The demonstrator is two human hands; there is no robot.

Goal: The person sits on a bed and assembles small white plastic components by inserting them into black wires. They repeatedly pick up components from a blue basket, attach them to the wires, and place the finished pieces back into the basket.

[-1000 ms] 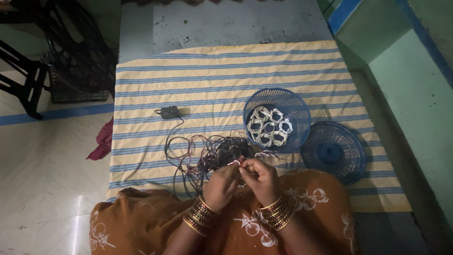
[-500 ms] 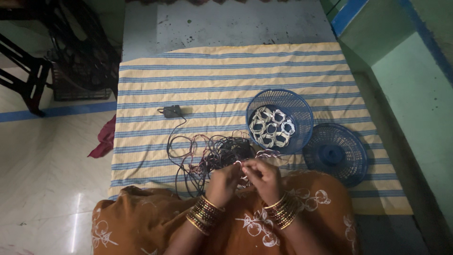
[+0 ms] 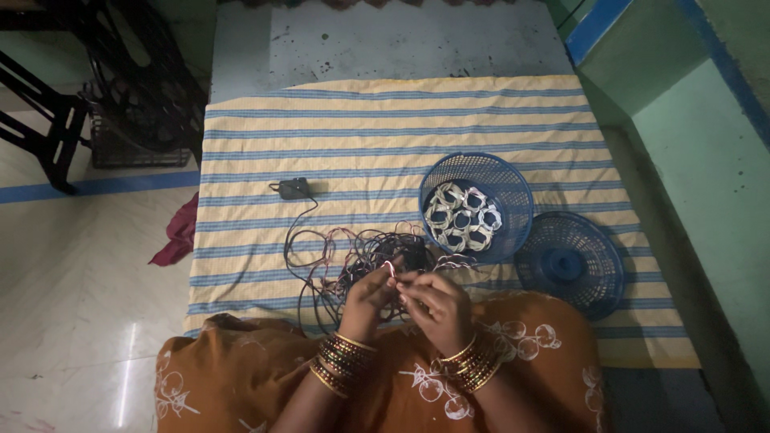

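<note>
My left hand and my right hand meet over my lap, fingers pinched together on a thin pale wire that loops up between them. Both wrists carry stacks of bangles. Just beyond my fingers lies a tangled pile of dark and pinkish wires on the striped mat. A blue mesh basket to the right of the pile holds several small white coiled rings.
A blue basket lid lies flat right of the basket. A small black adapter box sits on the mat with its cord running to the pile. A maroon cloth lies off the mat's left edge. A black metal stand is at far left.
The view has drifted slightly; my hands stay together on the wire, with small finger movements only.
</note>
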